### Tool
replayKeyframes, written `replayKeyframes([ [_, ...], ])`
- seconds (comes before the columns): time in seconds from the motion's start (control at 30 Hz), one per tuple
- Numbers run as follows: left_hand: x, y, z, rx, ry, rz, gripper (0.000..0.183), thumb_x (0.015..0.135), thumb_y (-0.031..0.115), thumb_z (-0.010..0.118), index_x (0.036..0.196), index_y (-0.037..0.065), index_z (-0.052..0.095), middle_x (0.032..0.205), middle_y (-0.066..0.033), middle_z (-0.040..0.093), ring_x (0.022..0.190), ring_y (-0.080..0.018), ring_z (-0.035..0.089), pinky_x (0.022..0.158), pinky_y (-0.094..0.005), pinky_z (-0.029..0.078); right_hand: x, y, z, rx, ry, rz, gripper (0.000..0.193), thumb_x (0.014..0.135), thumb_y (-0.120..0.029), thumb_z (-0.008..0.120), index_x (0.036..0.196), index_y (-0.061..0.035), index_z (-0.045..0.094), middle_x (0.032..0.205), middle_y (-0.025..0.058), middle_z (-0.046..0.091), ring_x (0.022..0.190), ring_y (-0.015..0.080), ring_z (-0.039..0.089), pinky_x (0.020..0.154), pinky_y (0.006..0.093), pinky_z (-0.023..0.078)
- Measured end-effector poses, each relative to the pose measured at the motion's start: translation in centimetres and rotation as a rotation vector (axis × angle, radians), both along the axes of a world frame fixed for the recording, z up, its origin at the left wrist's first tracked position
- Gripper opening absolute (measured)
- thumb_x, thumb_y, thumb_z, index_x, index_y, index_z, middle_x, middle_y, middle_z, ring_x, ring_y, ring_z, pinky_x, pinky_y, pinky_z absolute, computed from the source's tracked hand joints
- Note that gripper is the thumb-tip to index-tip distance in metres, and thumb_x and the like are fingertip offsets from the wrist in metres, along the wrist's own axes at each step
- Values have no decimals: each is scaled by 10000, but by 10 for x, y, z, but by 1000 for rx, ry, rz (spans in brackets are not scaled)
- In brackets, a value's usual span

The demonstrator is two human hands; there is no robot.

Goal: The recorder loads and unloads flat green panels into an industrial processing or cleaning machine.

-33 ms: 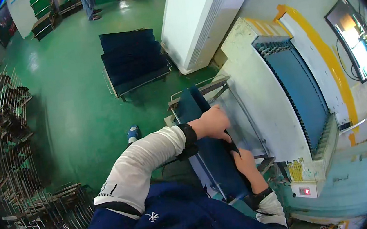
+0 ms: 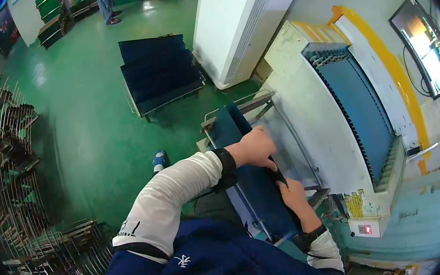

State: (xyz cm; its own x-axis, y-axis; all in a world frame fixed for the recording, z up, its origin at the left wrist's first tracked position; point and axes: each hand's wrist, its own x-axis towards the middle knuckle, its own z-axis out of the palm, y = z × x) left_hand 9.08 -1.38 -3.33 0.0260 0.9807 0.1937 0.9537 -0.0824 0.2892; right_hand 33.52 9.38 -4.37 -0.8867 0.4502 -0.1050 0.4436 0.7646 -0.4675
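Observation:
In front of me stands a metal rack [image 2: 255, 212] with thin dark blue panels [image 2: 262, 198] standing in it. My left hand [image 2: 256, 147] reaches across from the left, its fingers curled closed at the upper edge of one panel. Nearer to me, my right hand [image 2: 293, 194] is closed on the same dark edge, its thumb and fingers pressed together. The fingertips of both hands are partly hidden by the panel and the hands themselves. More panels [image 2: 224, 129] lean in the far end of the rack.
To the right is a white machine [image 2: 301, 90] with a blue chain-edged opening [image 2: 357, 105]. Ahead, another rack of dark panels [image 2: 158, 71] stands beside a tall white cabinet [image 2: 234, 24]. Metal racks [image 2: 11, 161] crowd the left. A screen [image 2: 424, 46] hangs at right; a person [image 2: 106, 4] stands far off.

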Motion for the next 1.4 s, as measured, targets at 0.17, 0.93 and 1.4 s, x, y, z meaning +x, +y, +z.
replayKeyframes([
  [0.17,0,-2,4,-88,44,0,602,774,716,674,801,123,776,786,-80,708,846,-317,670,819,-451,426,2,-3,-4,18,-68,-25,256,976,-249,610,1011,-21,722,880,274,682,865,491,659,727,528,499],
  [0.93,3,-12,5,10,-41,51,631,697,728,732,809,109,775,832,-77,714,886,-300,668,870,-431,424,3,-12,1,69,-59,-9,190,908,-146,647,1004,12,694,901,288,690,897,505,659,779,552,514],
  [1.4,4,-17,7,63,-39,40,643,692,736,734,844,112,776,838,-88,705,880,-302,657,853,-425,417,13,2,-27,106,20,2,147,884,-127,673,889,19,669,819,278,668,820,505,644,732,591,482],
])
